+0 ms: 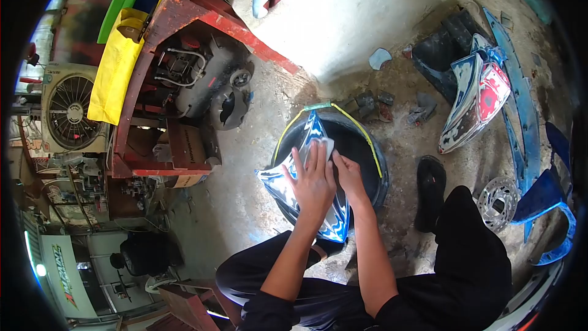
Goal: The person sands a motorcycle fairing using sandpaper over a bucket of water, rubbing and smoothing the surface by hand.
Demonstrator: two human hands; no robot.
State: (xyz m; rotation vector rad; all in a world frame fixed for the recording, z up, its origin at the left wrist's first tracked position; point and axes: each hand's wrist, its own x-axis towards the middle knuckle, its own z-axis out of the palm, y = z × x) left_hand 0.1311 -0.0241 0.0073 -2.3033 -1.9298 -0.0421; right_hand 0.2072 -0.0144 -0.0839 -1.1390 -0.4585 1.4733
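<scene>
A motorcycle body panel (pixel 281 178) with blue, white and grey patches lies across a black bucket (pixel 366 162), its pointed end toward the far rim. My left hand (pixel 313 187) rests flat on the panel, fingers stretched and partly spread. Under those fingertips sits a small pale grey sheet (pixel 329 144), most of it covered. Close beside it, my right hand (pixel 350 178) grips the panel's right edge, fingers bent and thumb toward the left hand. The bucket's yellow handle (pixel 371 141) arcs around the far side.
A sanded red-and-white panel (pixel 474 101), blue trim pieces (pixel 542 199) and a brake disc (pixel 498 203) lie to the right. Broken dark chunks (pixel 366 104) are behind the bucket. A red metal stand (pixel 245 37) with a compressor (pixel 211 79) stands left.
</scene>
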